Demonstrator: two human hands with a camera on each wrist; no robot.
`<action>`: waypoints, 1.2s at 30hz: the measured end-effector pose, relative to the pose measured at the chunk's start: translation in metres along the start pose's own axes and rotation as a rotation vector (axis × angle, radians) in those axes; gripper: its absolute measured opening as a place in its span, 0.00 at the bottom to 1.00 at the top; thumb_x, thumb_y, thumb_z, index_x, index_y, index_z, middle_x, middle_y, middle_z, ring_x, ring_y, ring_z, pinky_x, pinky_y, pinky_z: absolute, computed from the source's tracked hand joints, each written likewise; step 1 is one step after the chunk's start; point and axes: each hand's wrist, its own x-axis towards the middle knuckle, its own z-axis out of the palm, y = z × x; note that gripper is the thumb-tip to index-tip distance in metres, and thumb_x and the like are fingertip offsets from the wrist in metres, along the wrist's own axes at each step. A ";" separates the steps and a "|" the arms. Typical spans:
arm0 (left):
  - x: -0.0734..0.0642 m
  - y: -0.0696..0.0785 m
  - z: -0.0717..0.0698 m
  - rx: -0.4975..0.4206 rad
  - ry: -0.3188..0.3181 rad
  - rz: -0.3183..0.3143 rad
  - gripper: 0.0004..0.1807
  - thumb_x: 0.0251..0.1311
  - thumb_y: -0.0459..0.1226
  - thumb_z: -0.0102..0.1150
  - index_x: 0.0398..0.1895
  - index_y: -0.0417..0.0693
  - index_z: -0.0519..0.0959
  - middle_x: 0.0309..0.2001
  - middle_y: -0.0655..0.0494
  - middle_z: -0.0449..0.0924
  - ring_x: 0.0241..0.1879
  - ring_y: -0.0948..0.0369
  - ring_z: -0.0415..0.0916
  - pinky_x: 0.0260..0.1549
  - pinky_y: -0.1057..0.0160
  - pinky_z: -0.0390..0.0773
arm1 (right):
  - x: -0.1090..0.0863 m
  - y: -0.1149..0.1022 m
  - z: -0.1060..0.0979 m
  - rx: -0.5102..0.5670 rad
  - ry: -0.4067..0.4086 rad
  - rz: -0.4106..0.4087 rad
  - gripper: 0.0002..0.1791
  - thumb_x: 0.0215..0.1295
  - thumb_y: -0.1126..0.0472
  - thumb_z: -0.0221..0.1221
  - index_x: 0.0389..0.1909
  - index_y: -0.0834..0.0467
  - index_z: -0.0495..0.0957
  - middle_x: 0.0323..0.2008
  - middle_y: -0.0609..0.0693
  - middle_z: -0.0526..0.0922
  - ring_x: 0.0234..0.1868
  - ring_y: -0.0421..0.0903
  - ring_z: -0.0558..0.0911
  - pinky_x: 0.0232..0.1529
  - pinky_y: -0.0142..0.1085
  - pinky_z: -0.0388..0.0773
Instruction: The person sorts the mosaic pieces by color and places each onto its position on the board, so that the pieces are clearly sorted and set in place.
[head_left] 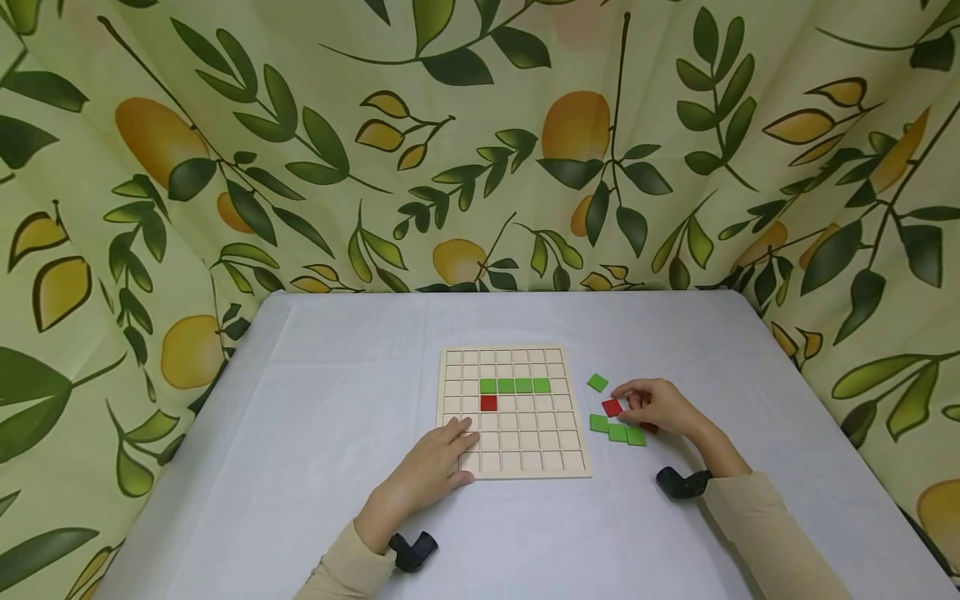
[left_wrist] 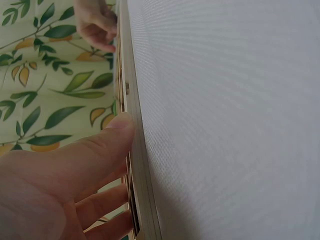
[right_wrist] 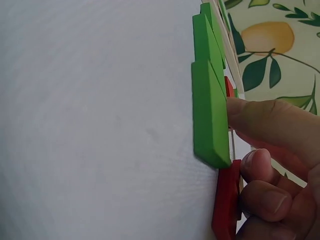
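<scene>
White cloth [head_left: 337, 383] beneath the grip, leafy curtain [head_left: 480, 208] beyond; left hand [head_left: 426, 471] relaxed on board [head_left: 528, 442]; right hand [head_left: 664, 408] pinching red tile [head_left: 611, 408], half-hiding another tile [right_wrist: 227, 200].

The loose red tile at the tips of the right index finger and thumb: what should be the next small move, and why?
Probably lift the loose red tile and carry it toward the board: the right hand seems to pinch it, cells beside the placed red tile are free, and the left hand rests on the board's near-left corner, perhaps steadying it.
</scene>
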 end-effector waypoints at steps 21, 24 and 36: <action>0.002 -0.002 0.002 0.013 -0.003 -0.009 0.31 0.59 0.43 0.62 0.65 0.41 0.70 0.71 0.43 0.64 0.72 0.43 0.60 0.68 0.46 0.66 | 0.001 -0.003 0.002 -0.062 0.023 0.030 0.14 0.53 0.64 0.68 0.40 0.65 0.83 0.21 0.46 0.67 0.24 0.38 0.66 0.21 0.26 0.60; 0.002 -0.001 0.002 0.011 0.000 -0.014 0.31 0.59 0.43 0.62 0.65 0.41 0.70 0.71 0.43 0.64 0.72 0.43 0.61 0.68 0.46 0.66 | 0.001 -0.003 0.002 -0.074 0.030 0.033 0.14 0.53 0.64 0.68 0.40 0.64 0.83 0.21 0.46 0.67 0.24 0.39 0.66 0.21 0.26 0.61; 0.001 -0.002 0.003 0.012 0.004 -0.017 0.31 0.59 0.44 0.63 0.65 0.41 0.71 0.71 0.43 0.64 0.71 0.43 0.61 0.68 0.46 0.66 | 0.000 -0.009 0.003 -0.027 0.040 0.043 0.16 0.53 0.62 0.68 0.42 0.65 0.82 0.20 0.46 0.67 0.23 0.38 0.66 0.20 0.26 0.62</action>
